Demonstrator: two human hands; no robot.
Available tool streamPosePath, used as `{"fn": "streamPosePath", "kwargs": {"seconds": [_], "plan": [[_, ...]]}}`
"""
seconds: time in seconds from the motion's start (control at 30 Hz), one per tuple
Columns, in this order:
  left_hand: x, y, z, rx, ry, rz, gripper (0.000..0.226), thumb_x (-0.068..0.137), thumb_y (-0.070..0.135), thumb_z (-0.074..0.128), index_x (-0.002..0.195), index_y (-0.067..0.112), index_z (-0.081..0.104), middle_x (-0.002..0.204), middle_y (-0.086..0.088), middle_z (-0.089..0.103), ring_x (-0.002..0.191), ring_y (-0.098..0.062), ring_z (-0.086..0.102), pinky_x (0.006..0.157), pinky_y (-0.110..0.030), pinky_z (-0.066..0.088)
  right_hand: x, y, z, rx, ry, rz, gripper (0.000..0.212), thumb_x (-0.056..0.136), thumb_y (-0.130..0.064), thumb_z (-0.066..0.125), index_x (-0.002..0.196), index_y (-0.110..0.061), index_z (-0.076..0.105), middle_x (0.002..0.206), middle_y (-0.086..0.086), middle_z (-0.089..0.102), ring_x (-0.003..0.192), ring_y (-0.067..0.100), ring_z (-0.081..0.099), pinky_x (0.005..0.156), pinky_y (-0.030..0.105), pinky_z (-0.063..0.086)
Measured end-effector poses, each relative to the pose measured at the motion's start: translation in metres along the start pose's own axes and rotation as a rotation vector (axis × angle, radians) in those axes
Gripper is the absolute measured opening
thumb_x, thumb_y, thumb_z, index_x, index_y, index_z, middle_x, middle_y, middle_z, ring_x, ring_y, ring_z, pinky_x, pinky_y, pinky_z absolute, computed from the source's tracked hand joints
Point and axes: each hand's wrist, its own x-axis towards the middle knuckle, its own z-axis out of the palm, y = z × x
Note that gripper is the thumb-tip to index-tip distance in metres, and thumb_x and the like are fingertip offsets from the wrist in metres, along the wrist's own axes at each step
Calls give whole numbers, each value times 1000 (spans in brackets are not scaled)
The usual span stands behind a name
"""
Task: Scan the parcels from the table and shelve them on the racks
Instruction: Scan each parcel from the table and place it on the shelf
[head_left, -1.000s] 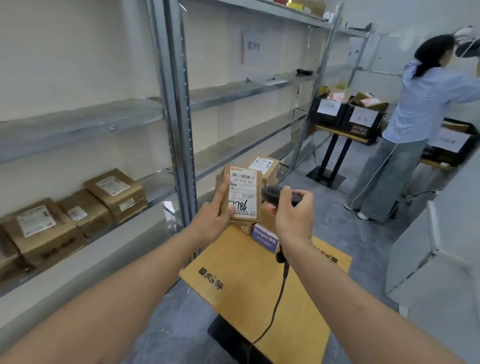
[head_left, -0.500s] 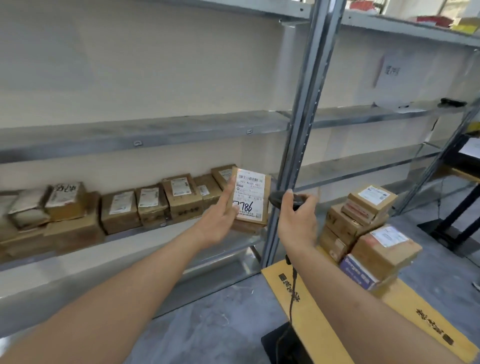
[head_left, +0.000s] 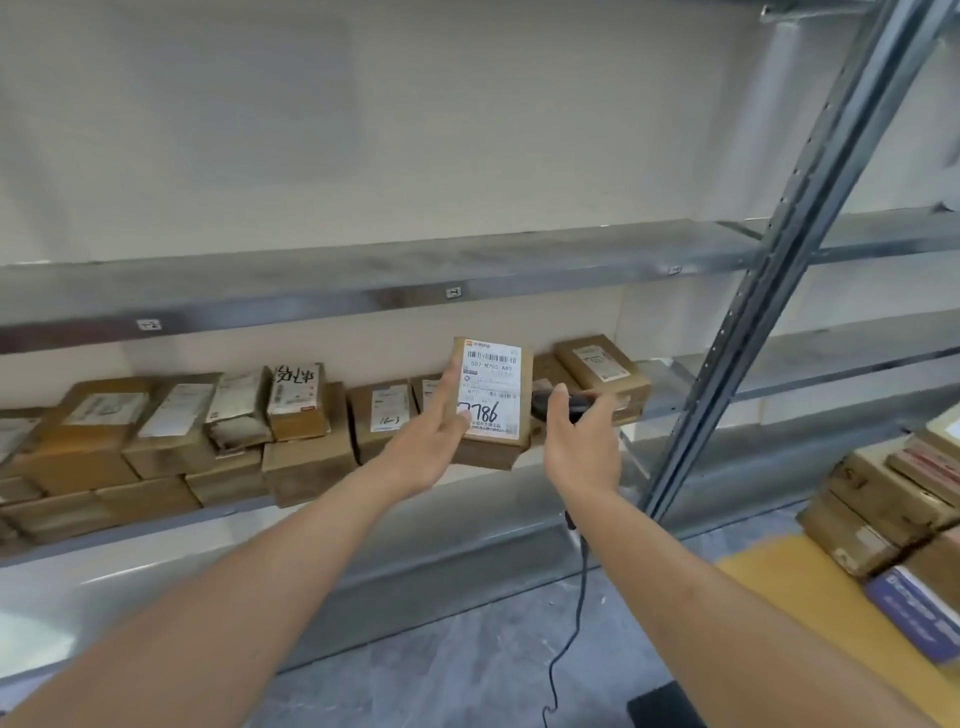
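Left hand holds the parcel upright before the shelf, thumb on its label, fingers behind. Right hand grips the scanner just right of it. Small stiff carton, likely light (one-hand hold suffices); grip the side edges, not the slick label.

Brown parcel — white label, black barcode stripes, black handwritten digits; black scanner; grey metal rack — yellow table, far right.
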Motion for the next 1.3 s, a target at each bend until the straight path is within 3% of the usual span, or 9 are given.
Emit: {"fn": "streamPosePath", "kwargs": {"seconds": [0.17,0.3,0.47,0.67,0.8,0.97,1.07,1.2,1.3], "plan": [[-4,-34,-49,-6,46,-123,72,112,36,42,160,58,-8,161,23,36,148,-19,42,117,-29,29,-5,-25,67,-39,-86,-18,40,107,-55,43,129,-22,40,104,2,62,93,28,58,84,41,44],[6,-64,-70,6,66,-173,88,105,47,57,161,55,-10,146,27,50,124,-13,59,107,-38,44,5,-34,112,-80,-142,-30,40,106,-55,46,124,-20,42,105,1,61,96,29,61,86,42,45],[35,-111,-84,7,78,-265,106,82,76,58,164,45,-1,156,13,51,145,-18,43,122,-45,35,30,-34,170,-132,-230,-44,40,105,-56,46,125,-22,43,107,2,67,94,30,64,85,45,51],[86,-150,-86,32,137,-393,91,98,45,67,165,40,5,157,-3,49,145,-25,45,120,-46,38,75,-36,232,-180,-350,-42,42,106,-56,44,127,-20,38,99,5,65,91,35,65,78,41,45],[119,-176,-90,86,98,-505,121,69,75,68,161,51,-6,156,-8,46,136,-26,53,118,-47,43,107,-28,266,-201,-426,0,49,105,-56,46,135,-19,40,115,12,69,105,39,67,84,43,48],[149,-177,-93,202,-1,-583,131,74,51,89,168,32,-1,159,-19,21,146,-37,32,123,-39,29,136,-33,289,-225,-504,0,53,106,-52,47,144,-15,37,126,14,66,112,43,65,88,44,49],[161,-178,-90,231,-2,-605,120,84,41,85,168,34,-1,162,-15,8,146,-35,38,124,-33,26,152,-34,299,-279,-523,-2,52,107,-52,45,139,-13,37,108,13,68,99,42,69,81,44,53],[167,-190,-87,315,-25,-597,113,93,41,76,166,36,-10,168,-15,-20,155,-43,24,129,-44,23,163,-31,308,-332,-575,25,50,106,-54,46,136,-14,37,81,0,54,86,37,66,82,48,56],[169,-196,-84,539,-47,-519,110,96,49,69,166,26,-12,168,-14,-27,158,-46,-5,130,-54,15,164,-28,312,-339,-571,32,49,106,-54,46,135,-15,38,75,-4,49,77,31,59,78,44,53]]}}
